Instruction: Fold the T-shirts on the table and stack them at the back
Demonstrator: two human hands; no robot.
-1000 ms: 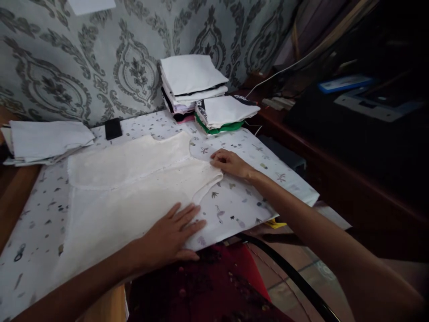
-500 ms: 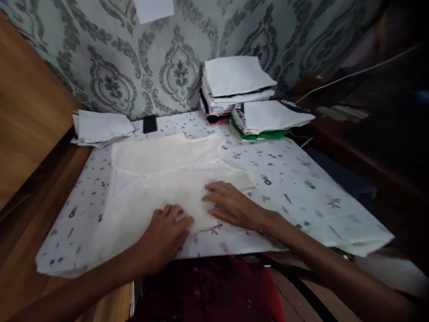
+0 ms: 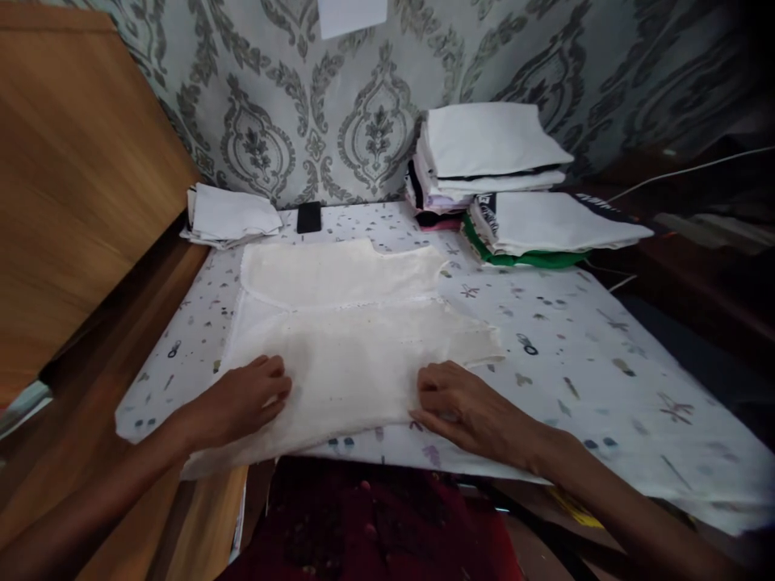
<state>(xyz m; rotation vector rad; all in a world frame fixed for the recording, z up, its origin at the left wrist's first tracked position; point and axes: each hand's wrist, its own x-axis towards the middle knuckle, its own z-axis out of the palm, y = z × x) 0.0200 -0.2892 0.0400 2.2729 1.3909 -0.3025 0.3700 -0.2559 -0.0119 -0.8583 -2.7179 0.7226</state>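
Note:
A cream-coloured sleeveless garment (image 3: 345,355) lies spread on the table, its front open along a lengthwise line and its lower edge reaching over the table's near left edge. My left hand (image 3: 245,399) rests on the left part of the cloth, fingers curled and closed on it. On the right, near the garment's front edge, my right hand (image 3: 457,403) has its fingers bent into the cloth with the thumb close to them. The fingertips of both hands are partly hidden.
The table wears a white printed cover (image 3: 581,347). At the back stand a folded white cloth pile (image 3: 233,214), a black phone (image 3: 308,217), a tall clothes stack (image 3: 490,145) and a lower stack (image 3: 557,230). A wooden panel (image 3: 85,161) rises at left.
My hands have moved apart, the left one leftward and the right one rightward, and their fingers are more curled on the garment. The view has shifted to the left.

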